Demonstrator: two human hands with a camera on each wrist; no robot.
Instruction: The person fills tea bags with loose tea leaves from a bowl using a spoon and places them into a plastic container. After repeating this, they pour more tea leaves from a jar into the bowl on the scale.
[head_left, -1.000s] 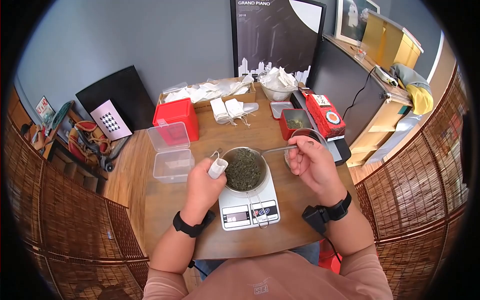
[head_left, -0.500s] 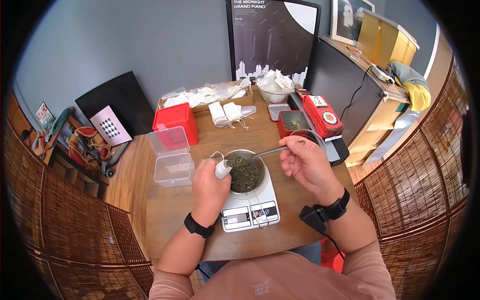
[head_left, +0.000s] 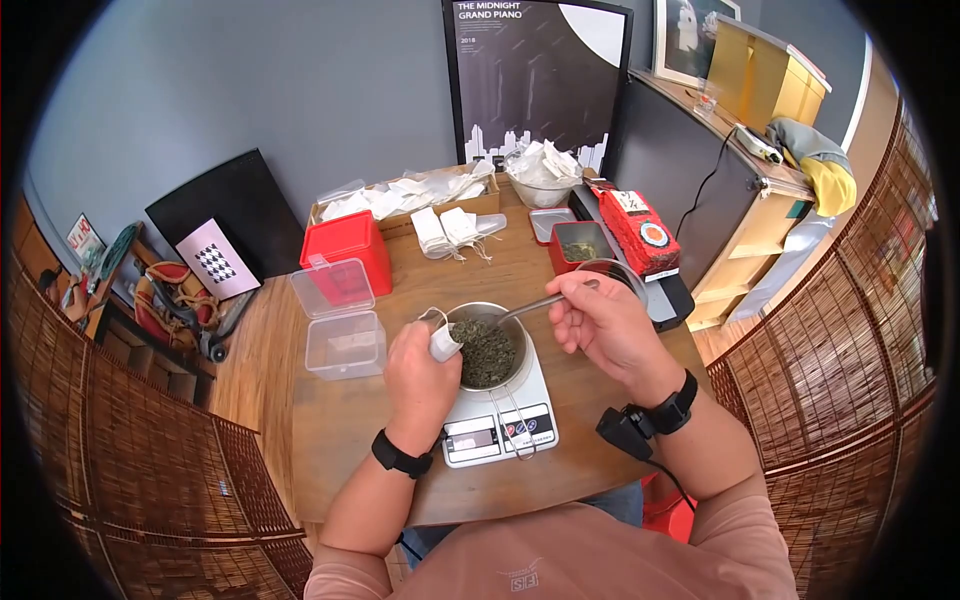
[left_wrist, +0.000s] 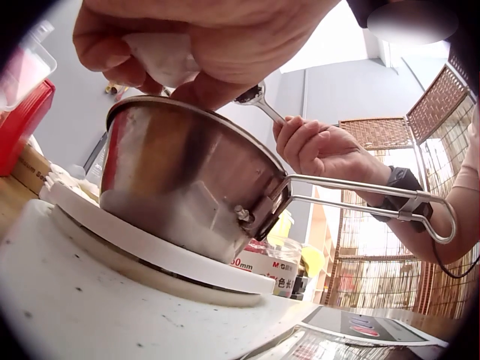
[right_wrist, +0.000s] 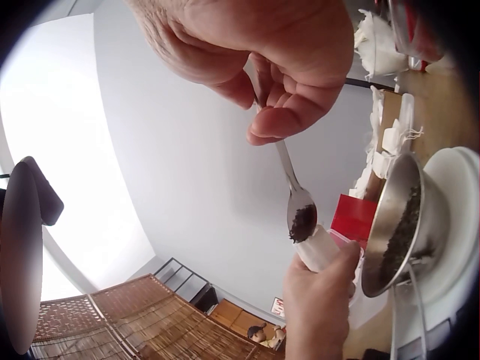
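Observation:
My left hand (head_left: 418, 378) pinches a small white drawstring tea bag (head_left: 444, 347) at the left rim of a metal pot (left_wrist: 187, 180). Dark, dry tea leaves (head_left: 485, 355) lie in the pot, which stands on a white kitchen scale (head_left: 470, 412). Held by its handle in my right hand (head_left: 605, 325), a metal spoon (head_left: 540, 304) slants down to the left over the pot. The right wrist view shows a small heap of leaves in the spoon's bowl (right_wrist: 302, 219), right at the mouth of the bag.
Left of the pot stands a clear plastic box (head_left: 345, 345) with its lid up; a red box (head_left: 350, 250) is behind it. White bags (head_left: 445, 230) lie further back. An open red tin (head_left: 580, 245) with leaves and a red packet (head_left: 640, 230) stand at the back right.
My left hand has brought the tea bag rightward to the pot's rim. My right hand has shifted left with the spoon, whose bowl end is nearer the bag.

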